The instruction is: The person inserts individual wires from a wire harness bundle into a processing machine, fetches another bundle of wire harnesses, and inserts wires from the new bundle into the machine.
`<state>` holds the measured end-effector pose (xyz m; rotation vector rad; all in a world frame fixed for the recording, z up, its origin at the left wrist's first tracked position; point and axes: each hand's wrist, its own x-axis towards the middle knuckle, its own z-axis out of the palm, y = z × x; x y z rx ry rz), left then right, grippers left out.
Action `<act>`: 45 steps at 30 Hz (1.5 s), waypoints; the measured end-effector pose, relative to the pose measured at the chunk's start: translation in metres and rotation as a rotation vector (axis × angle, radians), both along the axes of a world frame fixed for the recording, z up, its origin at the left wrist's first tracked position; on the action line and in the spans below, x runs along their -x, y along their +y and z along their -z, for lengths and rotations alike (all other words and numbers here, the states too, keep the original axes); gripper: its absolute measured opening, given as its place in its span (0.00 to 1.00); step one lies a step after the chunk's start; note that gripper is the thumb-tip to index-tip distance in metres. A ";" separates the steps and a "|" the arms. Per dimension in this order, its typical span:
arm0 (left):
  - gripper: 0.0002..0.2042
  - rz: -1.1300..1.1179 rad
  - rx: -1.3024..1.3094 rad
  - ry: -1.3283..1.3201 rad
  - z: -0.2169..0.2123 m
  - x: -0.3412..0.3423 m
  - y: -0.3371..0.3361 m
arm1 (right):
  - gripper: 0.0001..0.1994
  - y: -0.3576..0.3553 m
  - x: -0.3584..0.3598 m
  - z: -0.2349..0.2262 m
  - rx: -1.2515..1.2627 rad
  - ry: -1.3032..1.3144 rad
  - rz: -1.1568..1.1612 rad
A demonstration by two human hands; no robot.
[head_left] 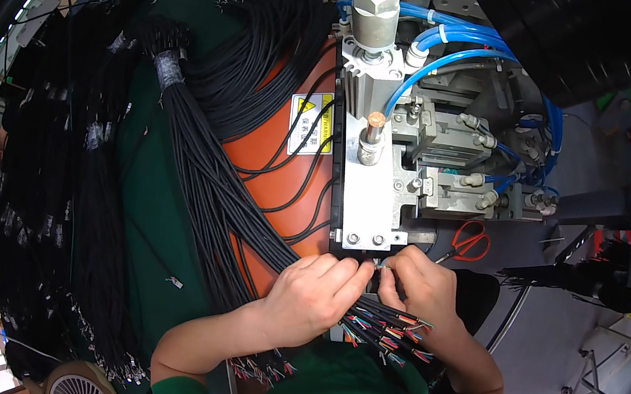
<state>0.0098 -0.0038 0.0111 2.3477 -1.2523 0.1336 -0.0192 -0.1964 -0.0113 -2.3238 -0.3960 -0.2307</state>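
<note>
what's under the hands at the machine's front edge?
Under the left hand and right hand lie black cables with stripped coloured wire ends, fanning out toward the person. The fingertips meet below the metal plate; what they pinch is hidden.

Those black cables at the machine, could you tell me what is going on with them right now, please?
A person in a green shirt holds the ends of black cables with coloured inner wires at the foot of a metal press. The left hand and right hand meet fingertip to fingertip just under the press, pinching a wire end between them. A large bundle of black cables lies over the green table to the left. Red scissors lie to the right.
</note>
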 end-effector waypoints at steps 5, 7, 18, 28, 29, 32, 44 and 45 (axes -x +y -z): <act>0.19 0.071 -0.065 -0.032 -0.003 -0.004 -0.002 | 0.03 0.001 0.001 0.006 -0.092 0.000 0.034; 0.20 0.095 -0.078 -0.064 -0.003 -0.004 -0.002 | 0.04 0.001 0.001 0.005 -0.083 -0.027 0.034; 0.18 0.083 -0.221 -0.010 -0.014 -0.004 -0.013 | 0.05 -0.010 -0.004 0.004 -0.011 0.044 -0.056; 0.19 0.086 -0.202 0.015 -0.013 -0.007 -0.010 | 0.05 -0.002 -0.005 0.014 -0.237 0.223 0.058; 0.20 0.070 -0.207 0.033 -0.015 -0.009 -0.011 | 0.05 -0.001 -0.004 0.017 -0.239 0.214 0.067; 0.18 0.031 -0.117 0.086 -0.011 -0.008 -0.002 | 0.04 0.001 0.003 0.033 -0.771 0.536 0.152; 0.20 -0.056 0.105 0.087 -0.005 -0.002 0.024 | 0.18 -0.007 0.018 0.006 -0.771 0.337 -0.250; 0.19 0.062 0.173 0.070 -0.005 -0.002 0.026 | 0.15 -0.005 0.019 0.002 -0.724 0.295 -0.293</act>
